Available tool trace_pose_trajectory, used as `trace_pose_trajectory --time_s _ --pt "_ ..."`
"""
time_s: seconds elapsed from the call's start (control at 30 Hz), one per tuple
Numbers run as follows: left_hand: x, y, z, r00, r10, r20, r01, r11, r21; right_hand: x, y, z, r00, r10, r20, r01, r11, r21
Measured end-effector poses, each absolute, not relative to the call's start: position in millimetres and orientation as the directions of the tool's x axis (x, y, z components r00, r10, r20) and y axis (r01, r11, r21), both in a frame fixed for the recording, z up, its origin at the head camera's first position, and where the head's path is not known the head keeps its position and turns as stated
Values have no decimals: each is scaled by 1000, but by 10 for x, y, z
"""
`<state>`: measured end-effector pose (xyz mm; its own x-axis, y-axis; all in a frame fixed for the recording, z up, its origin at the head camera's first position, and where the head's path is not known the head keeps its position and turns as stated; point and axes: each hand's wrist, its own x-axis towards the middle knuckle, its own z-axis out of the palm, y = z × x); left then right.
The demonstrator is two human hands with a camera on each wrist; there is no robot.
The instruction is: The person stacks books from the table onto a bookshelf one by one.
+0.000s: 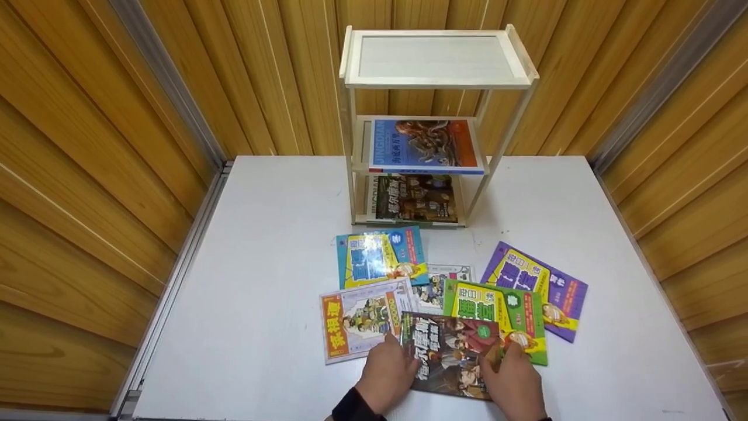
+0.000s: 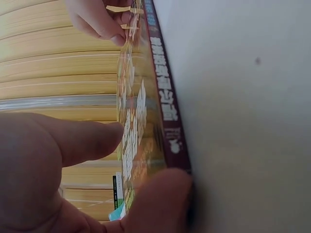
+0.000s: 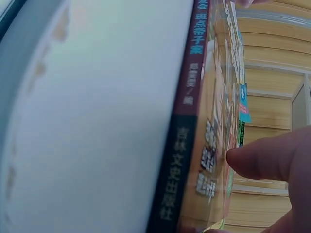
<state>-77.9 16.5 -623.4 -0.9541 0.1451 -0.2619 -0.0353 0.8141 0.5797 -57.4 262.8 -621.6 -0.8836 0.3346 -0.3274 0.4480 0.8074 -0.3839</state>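
A dark-covered book [image 1: 447,356] with Chinese lettering and painted figures is held between both hands near the table's front edge. My left hand [image 1: 387,374] grips its left side, with the thumb over the cover. The right hand [image 1: 514,383] holds the opposite side, its thumb [image 3: 262,158] against the cover in the right wrist view. The book's dark spine [image 2: 165,92] faces the wrist cameras. Beneath and beside it lie a green book [image 1: 529,316] and a lilac book [image 1: 365,321].
A blue book [image 1: 380,257], a partly covered comic-style book [image 1: 450,275] and a purple book [image 1: 564,292] lie farther back. Behind them stands a wooden rack [image 1: 438,85], with an octopus-cover book [image 1: 426,143] on its middle shelf and another dark book [image 1: 418,199] on the bottom one.
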Motion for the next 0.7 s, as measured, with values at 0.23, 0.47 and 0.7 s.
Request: trace_pose_trajectory --time_s 0.23,0.47,0.7 --pt "-779 172 -6223 -961 144 -236 -17 821 571 -581 2656 -6172 -861 324 -393 473 794 -381" --pt "-746 161 -6203 -979 104 -174 -19 810 586 -572 2622 -6156 -873 316 -371 462 778 -425" --pt "-763 131 -6159 -977 122 -175 -18 770 638 -594 2561 -6121 -855 366 -366 510 721 -470"
